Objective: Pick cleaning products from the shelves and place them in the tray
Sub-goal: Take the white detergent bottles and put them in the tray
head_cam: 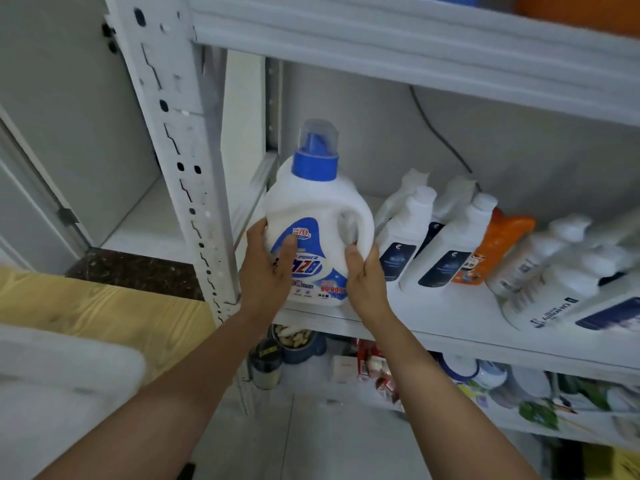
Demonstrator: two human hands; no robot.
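Standing upright, the jug (311, 216) was gripped by the left hand (266, 265) at nine o'clock and the right hand (367, 275) at three.

White metal shelving (381, 39) against pale wall (363, 109), wooden tabletop (104, 306) beside.

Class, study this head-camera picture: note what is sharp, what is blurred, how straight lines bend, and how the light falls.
Head view: the detergent jug between the left hand and right hand is sharpest; the bottles at far right and the white tray smear; the shelf rail slants and bows from the wide lens; light is soft, the jug's white body washed out.
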